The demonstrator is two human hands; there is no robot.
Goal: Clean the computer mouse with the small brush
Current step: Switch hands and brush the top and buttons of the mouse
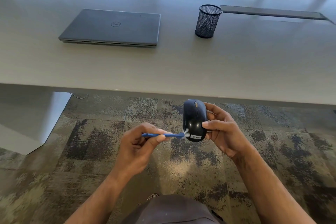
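Note:
A black computer mouse (194, 118) with a white label near its rear is held in the air below the table's front edge, its top facing me. My right hand (222, 129) grips it from the right side, thumb on its back. My left hand (140, 146) pinches the blue handle of a small brush (163, 135) between thumb and fingers. The brush's white bristles touch the mouse's lower left edge, next to the label.
A closed grey laptop (112, 28) lies on the pale table (181, 65). A black mesh pen cup (207, 21) stands to its right, beside a dark cable slot (272, 12). Patterned carpet lies under my hands. Chair backs stand behind the table.

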